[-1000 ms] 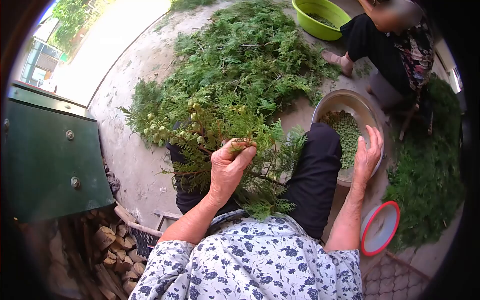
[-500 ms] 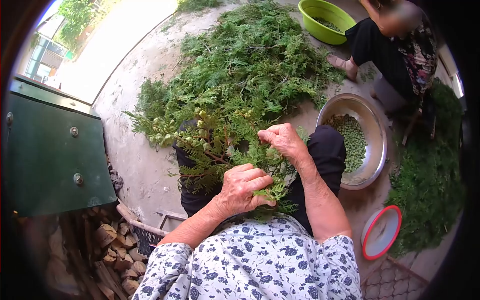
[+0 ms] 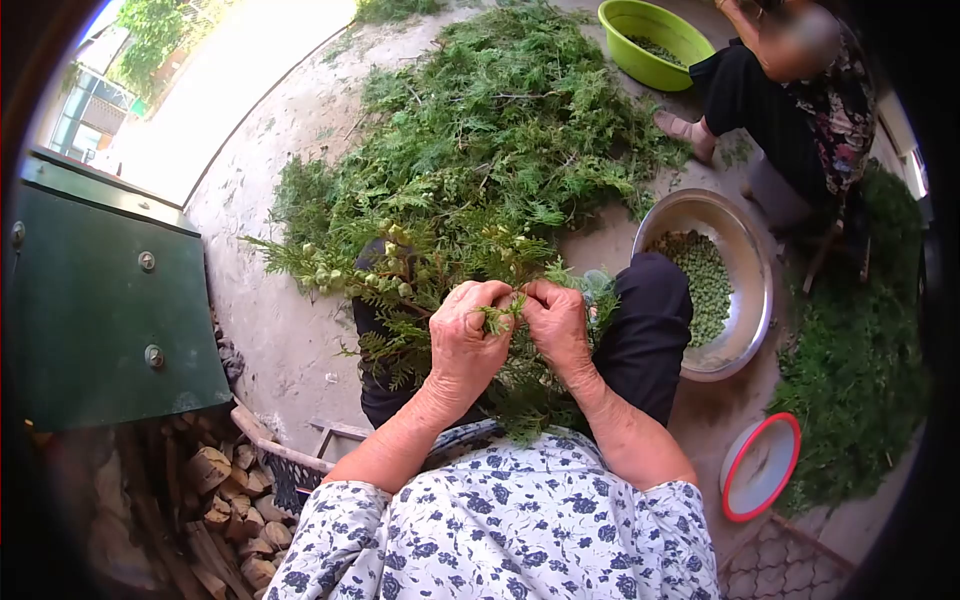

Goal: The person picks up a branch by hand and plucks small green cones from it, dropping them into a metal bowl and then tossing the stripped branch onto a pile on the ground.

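My left hand [image 3: 468,335] is closed around a green evergreen sprig, whose tip shows between the fingers. Close beside it, my right hand [image 3: 556,325] pinches at the same sprig, the fingertips of both hands nearly touching. Over my lap lies a leafy branch [image 3: 400,290] with pale green cones at its left end. A large heap of cut branches [image 3: 500,130] spreads on the ground ahead. To the right stands a steel basin [image 3: 752,310] with many small green cones [image 3: 700,280] in it.
Another person [image 3: 790,110] sits at the upper right near a green tub [image 3: 660,67]. A red-rimmed bowl [image 3: 762,467] and more greenery [image 3: 850,380] are at the right. On the left are a dark green metal panel [image 3: 110,300] and chopped firewood [image 3: 235,500].
My left hand has moved up and forward, and my right hand has come down and left, so they now meet at the sprig. The branch has shifted slightly.
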The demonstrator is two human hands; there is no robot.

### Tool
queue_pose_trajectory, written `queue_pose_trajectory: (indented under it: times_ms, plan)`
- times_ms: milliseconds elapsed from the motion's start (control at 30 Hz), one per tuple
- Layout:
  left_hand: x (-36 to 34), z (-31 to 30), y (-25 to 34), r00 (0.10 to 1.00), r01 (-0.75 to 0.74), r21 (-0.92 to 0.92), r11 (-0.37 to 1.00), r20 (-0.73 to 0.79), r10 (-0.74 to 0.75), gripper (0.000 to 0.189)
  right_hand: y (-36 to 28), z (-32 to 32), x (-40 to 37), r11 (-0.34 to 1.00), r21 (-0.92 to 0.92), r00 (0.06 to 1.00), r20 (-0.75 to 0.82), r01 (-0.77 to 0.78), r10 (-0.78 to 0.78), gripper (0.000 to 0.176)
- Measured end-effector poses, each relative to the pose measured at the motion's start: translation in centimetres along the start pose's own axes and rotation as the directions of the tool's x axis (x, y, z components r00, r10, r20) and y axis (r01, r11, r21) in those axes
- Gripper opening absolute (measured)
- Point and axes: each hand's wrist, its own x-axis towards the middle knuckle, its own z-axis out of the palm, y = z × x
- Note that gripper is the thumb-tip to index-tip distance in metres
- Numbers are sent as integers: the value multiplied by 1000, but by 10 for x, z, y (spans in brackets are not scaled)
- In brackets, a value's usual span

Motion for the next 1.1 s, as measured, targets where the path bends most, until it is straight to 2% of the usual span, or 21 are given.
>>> queue_pose_trajectory:
  times_ms: [67, 100, 167, 233, 300, 333, 400, 467, 567, 600, 633, 667, 700, 733, 767, 833, 867, 900, 967, 1033, 1100]
  plan:
    - [6, 5, -7, 999, -50, 78, 996, 6, 50, 13, 1, 7, -4, 972, -157, 974, -115, 175, -194, 8]
    - [8, 8, -9, 999, -53, 77, 996, 9, 52, 13, 0, 10, -6, 972, -156, 974, -119, 174, -194, 8]
    - [11, 12, -11, 998, -49, 138, 989, -20, 53, 13, -2, 16, -9, 951, -172, 931, -220, 256, -290, 6]
    - [11, 13, -13, 999, -23, 153, 988, -45, 30, 15, -5, 17, -13, 962, -149, 941, -220, 228, -257, 5]
    - [10, 14, -18, 995, -39, 84, 996, -86, 46, 14, -5, 17, -15, 973, -113, 956, -195, 201, -220, 4]
    - [11, 12, -14, 995, 44, 11, 999, -89, -43, 14, -5, 18, -15, 973, -112, 956, -194, 202, -220, 4]
    - [11, 14, -18, 992, 75, -44, 996, -98, -79, 14, -5, 19, -16, 962, -157, 952, -174, 224, -250, 4]
    - [11, 16, -22, 988, 105, -98, 990, -106, -115, 14, -7, 19, -15, 967, -117, 957, -159, 226, -243, 3]
    - [9, 22, -24, 962, 229, -322, 918, -69, -264, 17, -1, 19, -12, 962, -75, 953, -134, 263, -271, 4]
    - [8, 25, -27, 962, 230, -324, 918, -70, -265, 17, 2, 17, -11, 951, -70, 944, -121, 300, -306, 4]
    - [7, 27, -30, 931, 313, -439, 842, -32, -363, 16, -1, 11, -10, 951, -71, 945, -119, 299, -306, 4]
    - [6, 28, -32, 891, 389, -543, 744, 16, -453, 15, -8, 1, -11, 913, -269, 948, -6, 305, -319, 4]
    - [6, 27, -32, 890, 390, -544, 743, 14, -456, 15, -17, -8, -13, 832, -453, 946, 106, 320, -306, 5]
    - [7, 25, -31, 897, 390, -506, 770, 17, -443, 15, -27, -13, -15, 767, -547, 931, 63, 334, -361, 8]
    - [8, 25, -31, 903, 389, -466, 795, 22, -430, 15, -36, -15, -16, 766, -548, 931, 66, 335, -360, 8]
    - [9, 23, -28, 915, 373, -438, 818, 24, -404, 14, -48, -17, -15, 793, -367, 805, -164, 486, -570, 12]
    - [10, 24, -27, 927, 352, -408, 842, 31, -373, 14, -49, -17, -15, 838, -277, 841, -148, 470, -521, 15]
    - [10, 25, -26, 928, 352, -409, 842, 35, -371, 14, -52, -17, -12, 838, -280, 841, -152, 468, -520, 15]
    - [7, 28, -28, 960, 255, -405, 878, -3, -281, 12, -59, -14, 0, 874, -245, 891, -75, 419, -448, 20]
    - [6, 27, -31, 969, 225, -342, 912, -20, -246, 12, -51, -16, 9, 861, -257, 884, -45, 440, -465, 23]
    - [10, 18, -25, 977, 215, -326, 921, 60, -207, 11, -49, -17, 13, 840, -252, 873, 44, 480, -486, 25]
